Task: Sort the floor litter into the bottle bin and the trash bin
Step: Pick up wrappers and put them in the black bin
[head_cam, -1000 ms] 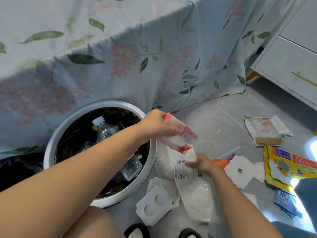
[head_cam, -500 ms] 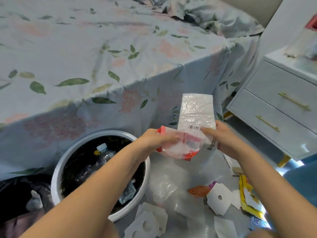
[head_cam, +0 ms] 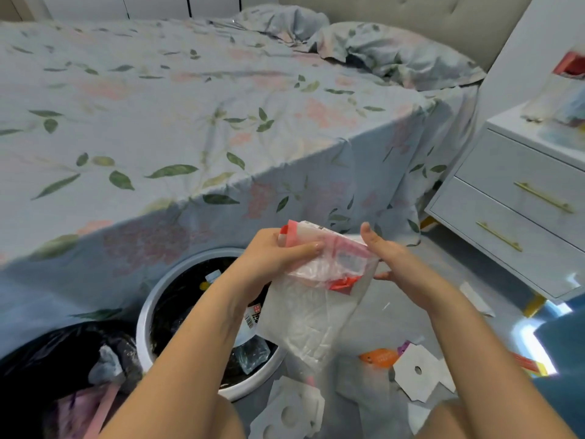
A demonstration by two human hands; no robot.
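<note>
My left hand (head_cam: 272, 258) grips a clear plastic wrapper with red trim (head_cam: 329, 258) together with a larger clear plastic bag (head_cam: 310, 315) that hangs down from it. On the wrappers' right side my right hand (head_cam: 392, 264) has its fingers spread, touching the bundle's edge. Below the left forearm stands the white round bin (head_cam: 148, 315) with a black liner and clear bottles inside. At the lower left sits a black trash bag (head_cam: 38, 365) holding crumpled litter.
A bed with a floral sheet (head_cam: 190, 128) fills the back. A white nightstand (head_cam: 519, 213) with gold handles stands at the right. On the grey floor lie white card cutouts (head_cam: 418, 375), an orange wrapper (head_cam: 378, 358) and more card pieces (head_cam: 291, 410).
The clear bag that my right hand held upright now hangs below the red-trimmed wrapper in my left hand. My right hand has opened beside it. The view has tilted up.
</note>
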